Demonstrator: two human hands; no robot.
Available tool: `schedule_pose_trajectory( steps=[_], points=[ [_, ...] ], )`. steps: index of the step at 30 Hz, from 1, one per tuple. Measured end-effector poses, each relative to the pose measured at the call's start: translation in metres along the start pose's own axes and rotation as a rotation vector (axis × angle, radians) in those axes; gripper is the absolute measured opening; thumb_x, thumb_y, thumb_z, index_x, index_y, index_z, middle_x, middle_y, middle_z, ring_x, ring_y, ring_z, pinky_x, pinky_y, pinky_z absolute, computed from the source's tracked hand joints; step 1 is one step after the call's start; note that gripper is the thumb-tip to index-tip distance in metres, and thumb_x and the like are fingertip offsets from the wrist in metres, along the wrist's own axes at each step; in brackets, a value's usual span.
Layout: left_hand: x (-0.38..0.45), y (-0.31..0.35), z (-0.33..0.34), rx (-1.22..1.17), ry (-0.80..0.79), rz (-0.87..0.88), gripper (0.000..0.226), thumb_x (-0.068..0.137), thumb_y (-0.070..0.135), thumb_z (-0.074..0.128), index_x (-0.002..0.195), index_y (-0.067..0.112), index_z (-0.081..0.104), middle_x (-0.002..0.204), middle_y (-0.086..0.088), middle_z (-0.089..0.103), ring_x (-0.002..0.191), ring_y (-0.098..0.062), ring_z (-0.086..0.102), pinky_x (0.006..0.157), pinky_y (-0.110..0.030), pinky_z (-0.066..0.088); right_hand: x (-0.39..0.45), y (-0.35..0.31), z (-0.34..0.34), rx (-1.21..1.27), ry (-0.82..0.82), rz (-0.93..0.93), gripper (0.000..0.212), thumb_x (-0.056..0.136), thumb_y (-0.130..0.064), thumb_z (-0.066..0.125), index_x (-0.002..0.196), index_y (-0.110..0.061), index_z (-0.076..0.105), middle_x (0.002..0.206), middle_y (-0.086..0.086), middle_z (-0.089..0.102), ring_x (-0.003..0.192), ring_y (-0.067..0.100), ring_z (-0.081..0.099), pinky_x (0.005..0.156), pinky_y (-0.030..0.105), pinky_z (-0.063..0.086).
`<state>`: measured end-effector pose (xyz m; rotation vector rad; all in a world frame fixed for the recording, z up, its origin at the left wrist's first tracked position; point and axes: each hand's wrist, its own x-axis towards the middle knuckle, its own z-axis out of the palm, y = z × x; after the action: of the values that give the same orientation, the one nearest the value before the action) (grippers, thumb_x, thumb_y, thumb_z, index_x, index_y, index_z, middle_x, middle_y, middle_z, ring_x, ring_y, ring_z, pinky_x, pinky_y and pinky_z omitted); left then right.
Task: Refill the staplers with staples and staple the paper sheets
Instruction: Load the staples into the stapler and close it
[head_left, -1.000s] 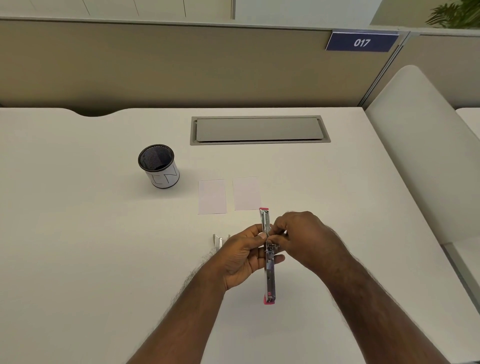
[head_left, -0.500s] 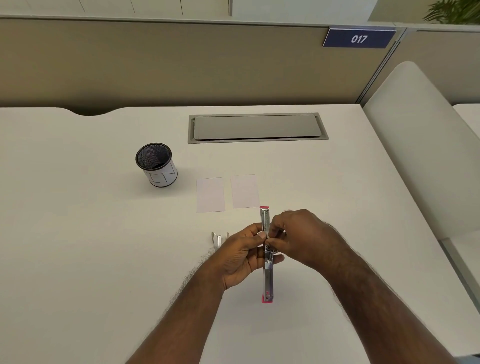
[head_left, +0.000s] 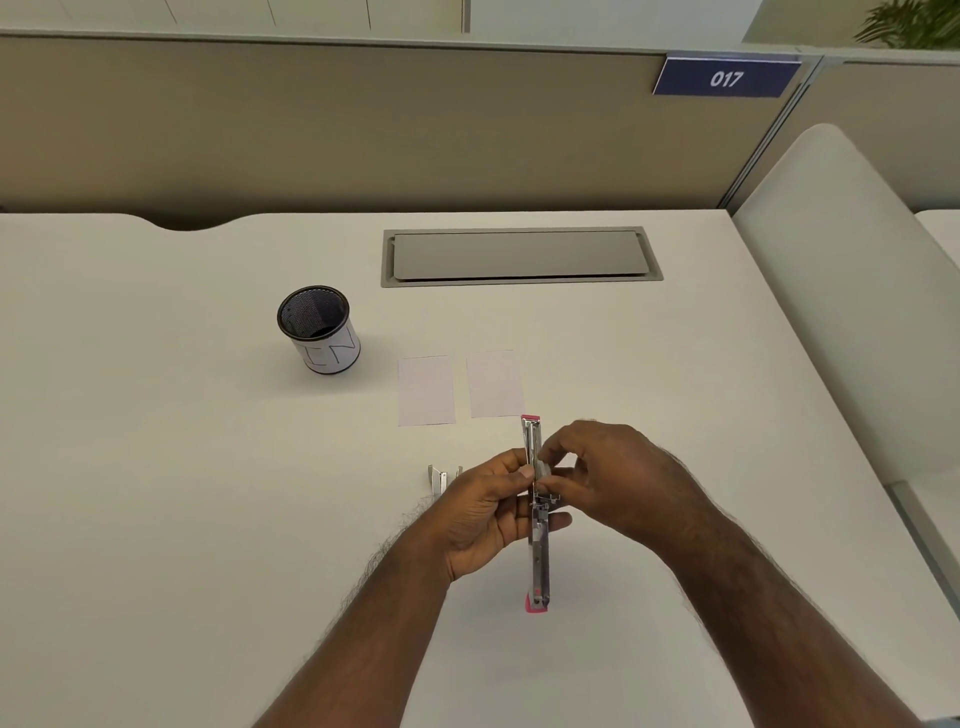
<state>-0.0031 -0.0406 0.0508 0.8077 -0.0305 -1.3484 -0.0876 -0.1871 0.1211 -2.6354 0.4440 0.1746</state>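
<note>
Since the earlier frame, nothing has shifted: left hand grips the opened stapler; right hand pinches a staple strip at its channel, beside the left thumb.

Both forearms reached forward; the left hand curled in a grip, the right hand pinched beside it.

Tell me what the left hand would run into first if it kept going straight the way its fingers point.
The left hand points rightward and already holds the opened pink stapler across its middle. Past the stapler, it would meet the right hand, which is pinching something at the stapler's channel. Depth between them is unclear.
</note>
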Motion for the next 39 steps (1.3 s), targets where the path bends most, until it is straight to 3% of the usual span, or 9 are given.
schedule_pose_trajectory(
  steps=[6, 14, 19, 25, 29, 34, 39],
  points=[
    [0.000, -0.002, 0.002, 0.024, -0.032, -0.008, 0.029, 0.098, 0.013, 0.052, 0.126, 0.006, 0.057, 0.110, -0.017, 0.069, 0.106, -0.034, 0.067, 0.087, -0.045, 0.056, 0.005, 0.002, -0.003, -0.034, -0.061, -0.009, 0.015, 0.082, -0.040, 0.069, 0.096, -0.034, 0.068, 0.085, -0.018, 0.059, 0.065, -0.006, 0.047, 0.054, 0.016, 0.031],
    [0.003, -0.003, 0.002, -0.034, -0.056, -0.017, 0.035, 0.096, 0.013, 0.055, 0.130, 0.006, 0.056, 0.120, -0.021, 0.066, 0.115, -0.041, 0.062, 0.087, -0.045, 0.056, 0.008, 0.006, 0.001, -0.004, 0.001, 0.026, 0.013, 0.081, -0.042, 0.069, 0.093, -0.038, 0.069, 0.080, -0.023, 0.059, 0.066, -0.009, 0.049, 0.054, 0.016, 0.032],
    [0.004, -0.005, 0.002, -0.085, -0.067, -0.033, 0.032, 0.097, 0.011, 0.052, 0.128, 0.005, 0.058, 0.120, -0.022, 0.066, 0.114, -0.042, 0.062, 0.086, -0.046, 0.057, 0.005, 0.008, 0.000, 0.054, 0.014, 0.025, 0.029, 0.079, -0.041, 0.069, 0.107, -0.045, 0.062, 0.079, -0.026, 0.063, 0.063, -0.009, 0.051, 0.055, 0.018, 0.036],
    [0.004, -0.004, 0.002, -0.101, -0.061, -0.028, 0.035, 0.099, 0.011, 0.045, 0.133, 0.005, 0.051, 0.098, -0.010, 0.071, 0.104, -0.034, 0.068, 0.087, -0.045, 0.057, 0.003, 0.008, 0.002, 0.228, -0.030, 0.122, 0.031, 0.072, -0.042, 0.073, 0.097, -0.049, 0.056, 0.088, -0.032, 0.063, 0.061, -0.003, 0.056, 0.056, 0.024, 0.042],
    [0.002, -0.004, 0.006, -0.070, -0.050, -0.037, 0.035, 0.100, 0.009, 0.045, 0.134, 0.006, 0.050, 0.104, -0.015, 0.070, 0.105, -0.037, 0.067, 0.090, -0.049, 0.055, 0.004, 0.008, 0.004, 0.364, -0.072, 0.207, 0.029, 0.073, -0.033, 0.076, 0.092, -0.041, 0.057, 0.083, -0.019, 0.067, 0.053, 0.000, 0.054, 0.059, 0.030, 0.051],
    [0.000, -0.007, 0.009, -0.067, -0.088, -0.056, 0.036, 0.100, 0.007, 0.045, 0.135, 0.005, 0.048, 0.119, -0.022, 0.065, 0.113, -0.042, 0.062, 0.090, -0.049, 0.055, 0.006, 0.007, 0.003, 0.570, -0.045, 0.347, 0.029, 0.071, -0.022, 0.076, 0.092, -0.032, 0.060, 0.071, -0.008, 0.069, 0.056, -0.002, 0.061, 0.046, 0.019, 0.043],
    [-0.002, -0.009, 0.009, -0.040, -0.105, -0.074, 0.032, 0.101, 0.010, 0.043, 0.131, 0.008, 0.053, 0.123, -0.024, 0.064, 0.116, -0.041, 0.061, 0.088, -0.047, 0.056, 0.005, 0.006, 0.008, 0.638, 0.048, 0.396, 0.018, 0.076, -0.021, 0.074, 0.089, -0.027, 0.065, 0.067, -0.006, 0.066, 0.061, 0.007, 0.064, 0.055, 0.025, 0.046]
  ],
)
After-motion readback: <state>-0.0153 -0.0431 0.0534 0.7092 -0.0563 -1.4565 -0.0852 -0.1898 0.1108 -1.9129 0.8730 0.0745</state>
